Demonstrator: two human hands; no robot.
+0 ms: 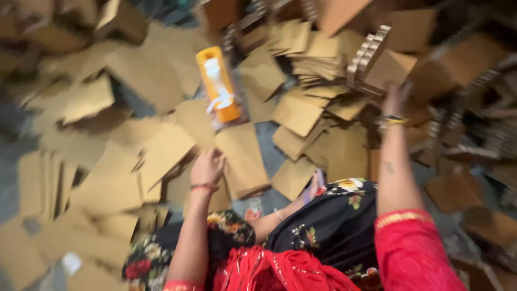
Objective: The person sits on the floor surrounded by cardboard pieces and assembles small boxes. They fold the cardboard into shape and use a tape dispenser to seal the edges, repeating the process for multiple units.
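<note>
Your left hand (207,167) rests on a flat brown cardboard sheet (242,159) that lies on the floor in front of your knees. The picture is blurred, so you cannot tell whether the fingers of that hand are spread or curled on the sheet. A red bangle sits at that wrist.

Your right hand (397,99) is stretched out farther, toward the far right part of the floor, and reaches into a heap of folded cardboard pieces (371,59) with notched edges. Whether those fingers are closed on a piece or loose cannot be told from the blur. A yellow bangle sits at that wrist.

Just beyond the sheet under your left hand lies an orange box (218,83) with a white shape on its top face, tilted slightly and resting on more cardboard. Loose cardboard sheets (107,178) cover most of the grey floor (11,194) on the left side, some in small stacks. Your lap shows a black flowered cloth (334,226) and red fabric (269,272).
</note>
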